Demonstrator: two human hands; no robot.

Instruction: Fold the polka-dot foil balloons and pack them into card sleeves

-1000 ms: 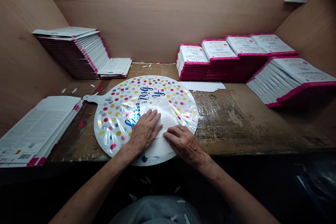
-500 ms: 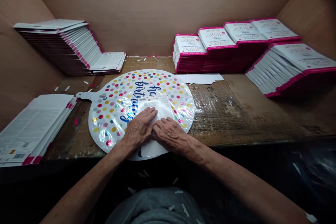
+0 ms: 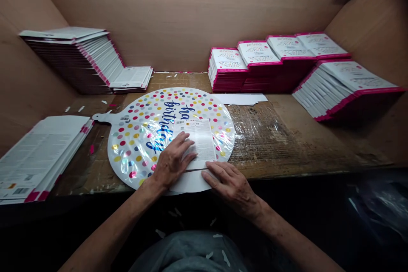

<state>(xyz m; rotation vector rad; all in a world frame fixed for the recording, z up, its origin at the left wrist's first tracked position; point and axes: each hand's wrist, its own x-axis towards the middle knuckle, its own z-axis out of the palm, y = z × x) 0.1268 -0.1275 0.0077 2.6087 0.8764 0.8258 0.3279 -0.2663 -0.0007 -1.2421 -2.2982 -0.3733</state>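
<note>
A flat round foil balloon (image 3: 134,129), white with coloured dots and blue "birthday" lettering, lies on the bench with its tail to the left. On its near right part rests a printed white cardboard packet (image 3: 202,136); a plain white flap (image 3: 189,182) lies at its near end, a dark gap between them. My left hand (image 3: 172,159) lies over the packet's left side, fingers apart. With fingers stretched out, my right hand (image 3: 231,185) touches the near right corner, by the gap. Neither hand is wrapped round anything.
Piled white and pink packets stand at the back left (image 3: 92,59), with more flat ones (image 3: 41,153) at the front left. Stacks of "prima" packets (image 3: 258,53) and a leaning row (image 3: 353,80) stand at right. White card strips (image 3: 242,99) lie behind the balloon. Wooden walls (image 3: 178,12) enclose the bench.
My hands, together on the packet before, have moved apart. The right hand has shifted right and nearer to me, and more of the packet's print and the plain flap now shows.
</note>
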